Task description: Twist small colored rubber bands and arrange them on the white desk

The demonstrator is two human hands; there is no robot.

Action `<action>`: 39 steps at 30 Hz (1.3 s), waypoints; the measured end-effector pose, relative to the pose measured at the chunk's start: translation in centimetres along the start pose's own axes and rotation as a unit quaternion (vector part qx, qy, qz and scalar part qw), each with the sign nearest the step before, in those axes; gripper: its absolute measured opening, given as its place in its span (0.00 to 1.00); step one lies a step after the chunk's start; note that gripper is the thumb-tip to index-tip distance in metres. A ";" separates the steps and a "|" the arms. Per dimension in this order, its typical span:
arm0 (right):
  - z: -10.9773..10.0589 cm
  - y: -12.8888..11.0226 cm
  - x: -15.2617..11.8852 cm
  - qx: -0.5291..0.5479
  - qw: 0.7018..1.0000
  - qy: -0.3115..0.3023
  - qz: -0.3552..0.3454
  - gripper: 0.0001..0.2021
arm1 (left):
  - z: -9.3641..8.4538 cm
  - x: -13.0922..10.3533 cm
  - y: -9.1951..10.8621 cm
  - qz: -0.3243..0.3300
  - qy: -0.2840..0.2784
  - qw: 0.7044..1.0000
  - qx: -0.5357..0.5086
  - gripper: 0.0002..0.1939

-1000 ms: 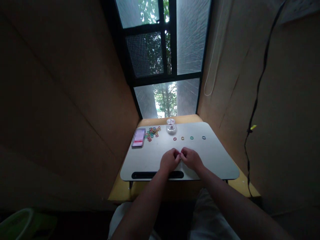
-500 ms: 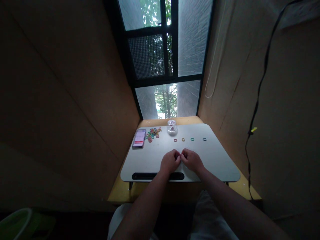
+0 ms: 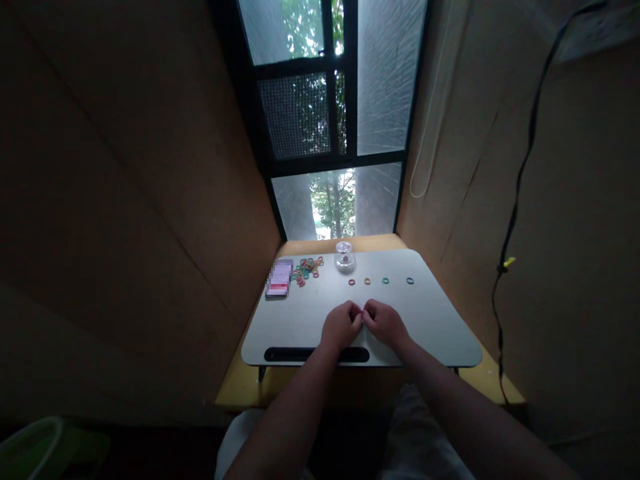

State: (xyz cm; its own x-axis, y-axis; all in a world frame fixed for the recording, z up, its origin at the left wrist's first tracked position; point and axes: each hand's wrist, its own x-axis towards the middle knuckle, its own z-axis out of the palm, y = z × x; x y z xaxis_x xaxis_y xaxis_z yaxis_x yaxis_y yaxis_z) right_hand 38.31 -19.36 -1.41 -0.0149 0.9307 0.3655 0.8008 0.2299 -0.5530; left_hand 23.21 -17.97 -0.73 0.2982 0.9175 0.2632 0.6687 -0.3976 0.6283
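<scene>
Over the near middle of the white lap table [image 3: 290,327], my left hand [image 3: 343,324] and my right hand [image 3: 383,320] meet with curled fingers. Their fingertips are pinched together, and whatever is between them is too small or hidden to make out. Beyond them lies a spaced row of small rings: a red ring [image 3: 351,282], a yellow ring [image 3: 367,281], a green ring [image 3: 385,281] and a dark blue ring [image 3: 410,281]. A loose pile of colourful rings [image 3: 307,268] is at the far left. Behind the row stands a clear round jar [image 3: 345,259].
A phone [image 3: 279,279] lies at the table's left edge, beside the pile. Along the front edge runs a black slot [image 3: 290,354]. The lap table stands on a yellow ledge [image 3: 235,387] below a window. A black cable [image 3: 515,200] hangs on the right wall.
The view has shifted very slightly. My hands stay together in the same pinched pose, and the rings, jar and phone keep their places.
</scene>
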 end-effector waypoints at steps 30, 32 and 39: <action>-0.1 -0.1 0.1 -0.015 1.000 -0.012 -0.002 0.06 | -0.4 -0.1 0.3 0.002 -0.001 1.000 0.002 0.07; -0.1 0.0 0.1 -0.013 1.000 -0.011 -0.001 0.07 | -0.4 -0.1 0.3 0.004 -0.001 1.000 -0.001 0.07; 0.0 0.0 0.1 -0.017 1.000 -0.012 0.000 0.07 | -0.6 -0.1 0.5 -0.004 -0.010 1.000 -0.011 0.07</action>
State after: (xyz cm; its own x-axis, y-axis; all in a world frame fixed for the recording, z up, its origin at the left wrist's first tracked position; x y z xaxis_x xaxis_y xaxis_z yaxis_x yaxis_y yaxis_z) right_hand 38.34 -19.29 -1.38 -0.0294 0.9375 0.3468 0.8203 0.2209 -0.5275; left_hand 23.09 -18.25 -0.03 0.3054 0.9205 0.2437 0.6568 -0.3889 0.6461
